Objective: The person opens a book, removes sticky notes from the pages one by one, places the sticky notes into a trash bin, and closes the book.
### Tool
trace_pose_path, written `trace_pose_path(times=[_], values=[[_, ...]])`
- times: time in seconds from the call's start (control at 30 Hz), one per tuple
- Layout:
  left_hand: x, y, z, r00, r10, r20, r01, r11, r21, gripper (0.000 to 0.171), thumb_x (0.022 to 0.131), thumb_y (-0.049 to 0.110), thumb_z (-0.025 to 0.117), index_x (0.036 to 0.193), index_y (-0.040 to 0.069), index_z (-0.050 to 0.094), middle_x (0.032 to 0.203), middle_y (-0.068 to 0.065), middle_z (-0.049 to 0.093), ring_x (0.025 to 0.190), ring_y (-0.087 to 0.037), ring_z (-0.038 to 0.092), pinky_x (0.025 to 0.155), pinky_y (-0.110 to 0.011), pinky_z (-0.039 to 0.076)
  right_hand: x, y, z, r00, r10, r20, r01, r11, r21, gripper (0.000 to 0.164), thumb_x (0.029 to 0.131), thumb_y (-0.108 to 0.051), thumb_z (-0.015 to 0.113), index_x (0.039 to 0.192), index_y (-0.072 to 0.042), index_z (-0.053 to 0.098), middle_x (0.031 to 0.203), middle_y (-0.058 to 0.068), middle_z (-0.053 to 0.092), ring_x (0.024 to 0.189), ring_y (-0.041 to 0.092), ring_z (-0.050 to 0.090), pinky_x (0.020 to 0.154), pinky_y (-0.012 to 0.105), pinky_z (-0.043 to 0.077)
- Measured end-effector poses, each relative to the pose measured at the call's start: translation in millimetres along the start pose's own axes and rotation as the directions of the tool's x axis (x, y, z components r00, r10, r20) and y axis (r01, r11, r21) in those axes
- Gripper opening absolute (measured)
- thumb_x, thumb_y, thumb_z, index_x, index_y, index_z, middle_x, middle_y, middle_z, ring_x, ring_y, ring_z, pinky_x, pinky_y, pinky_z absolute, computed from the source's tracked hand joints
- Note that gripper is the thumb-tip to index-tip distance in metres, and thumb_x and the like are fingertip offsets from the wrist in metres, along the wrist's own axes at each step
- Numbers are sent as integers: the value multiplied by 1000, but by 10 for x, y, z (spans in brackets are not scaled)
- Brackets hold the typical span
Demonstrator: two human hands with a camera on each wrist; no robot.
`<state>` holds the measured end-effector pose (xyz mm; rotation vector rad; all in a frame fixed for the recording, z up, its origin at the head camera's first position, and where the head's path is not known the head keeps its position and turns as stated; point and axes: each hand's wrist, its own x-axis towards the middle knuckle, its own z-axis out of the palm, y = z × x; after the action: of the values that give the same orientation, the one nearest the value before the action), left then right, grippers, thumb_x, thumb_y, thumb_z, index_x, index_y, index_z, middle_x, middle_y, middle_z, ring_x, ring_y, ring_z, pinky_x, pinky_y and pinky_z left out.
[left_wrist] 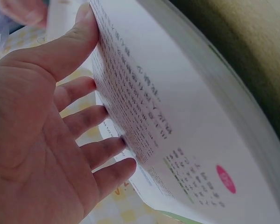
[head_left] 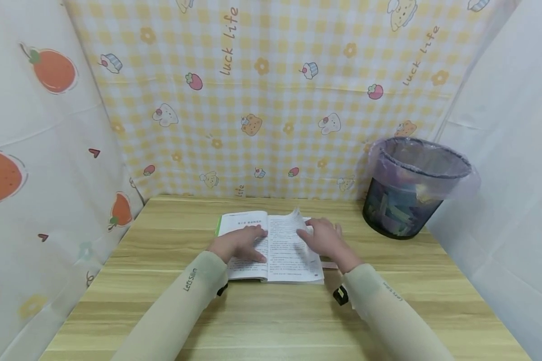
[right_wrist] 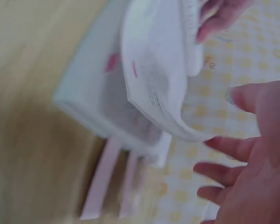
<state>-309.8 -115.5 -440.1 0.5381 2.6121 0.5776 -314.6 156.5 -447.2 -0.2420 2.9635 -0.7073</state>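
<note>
An open book (head_left: 293,250) with printed pages lies on the wooden table. My left hand (head_left: 241,242) rests on its left-hand page, thumb and fingers spread, with the fingertips against the paper in the left wrist view. At the right side of the book is my right hand (head_left: 326,239). A lifted page (right_wrist: 154,79) curves up there, its corner at the tip of my index finger (right_wrist: 231,145), while the thumb stands apart from it. Two pale pink strips (right_wrist: 102,179) stick out from under the book's right edge.
A dark waste bin (head_left: 395,210) lined with a translucent purple bag stands at the table's back right. Behind the table (head_left: 271,321) hangs a yellow checked curtain (head_left: 280,145), and white printed curtains close in both sides.
</note>
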Motion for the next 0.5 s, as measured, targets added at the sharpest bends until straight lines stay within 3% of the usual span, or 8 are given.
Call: trace_pose_path(times=[0.07, 0.17, 0.23, 0.37, 0.4, 0.43, 0.47, 0.5], values=[[6, -7, 1, 1000, 0, -2, 0, 1000, 6, 88, 94, 39, 86, 168, 14, 46, 182, -14, 26, 170, -36, 24, 140, -54, 19, 13, -38, -46, 1000, -13, 3, 13, 991, 131, 63, 114, -50, 53, 155, -3, 59, 157, 23, 62, 150, 46, 54, 129, 71, 29], [4, -7, -3, 1000, -1, 3, 1, 1000, -5, 88, 94, 38, 86, 168, 14, 46, 183, -14, 25, 171, -36, 23, 140, -55, 18, 32, -64, -97, 999, -10, 39, -4, 936, 353, 66, 115, -54, 46, 157, -5, 57, 155, 21, 65, 140, 39, 64, 120, 60, 49], [2, -5, -6, 1000, -1, 5, 1, 1000, -17, 88, 94, 38, 87, 168, 13, 46, 183, -14, 25, 171, -36, 22, 140, -55, 18, 45, -62, -111, 997, -22, 79, -22, 858, 513, 67, 117, -54, 41, 157, -3, 57, 150, 21, 67, 132, 36, 70, 112, 52, 58], [9, -15, -5, 1000, 2, 2, -2, 1000, -13, 87, 94, 37, 87, 167, 13, 47, 182, -15, 26, 171, -37, 23, 140, -55, 19, 68, -37, -70, 982, -79, 169, -80, 637, 767, 61, 120, -43, 33, 151, 3, 59, 132, 20, 75, 109, 27, 77, 99, 41, 64], [15, -19, -3, 1000, 5, 0, -5, 1000, -10, 87, 94, 37, 87, 167, 13, 47, 182, -16, 26, 170, -37, 23, 140, -55, 19, 69, -32, -41, 977, -105, 187, -87, 602, 793, 57, 120, -37, 35, 150, 6, 59, 129, 20, 75, 105, 26, 77, 96, 40, 65], [18, -21, -3, 1000, 8, 0, -8, 1000, -6, 87, 94, 37, 87, 167, 13, 47, 182, -16, 27, 170, -37, 24, 140, -55, 19, 63, -26, -4, 975, -119, 188, -78, 606, 792, 52, 119, -31, 39, 149, 6, 59, 128, 18, 76, 104, 23, 77, 97, 40, 65], [19, -20, -2, 1000, 10, 0, -10, 1000, -5, 87, 94, 37, 86, 167, 13, 47, 182, -16, 27, 170, -37, 24, 140, -55, 19, 50, -18, 39, 975, -127, 179, -60, 630, 774, 48, 117, -26, 43, 148, 6, 61, 127, 16, 77, 105, 21, 76, 99, 40, 64], [17, -18, -4, 1000, 10, 1, -10, 1000, -6, 87, 94, 37, 86, 167, 12, 46, 182, -16, 27, 170, -37, 23, 140, -55, 19, 36, -10, 89, 974, -157, 161, -11, 683, 730, 44, 115, -21, 48, 146, 5, 63, 127, 17, 77, 108, 22, 75, 102, 42, 63]])
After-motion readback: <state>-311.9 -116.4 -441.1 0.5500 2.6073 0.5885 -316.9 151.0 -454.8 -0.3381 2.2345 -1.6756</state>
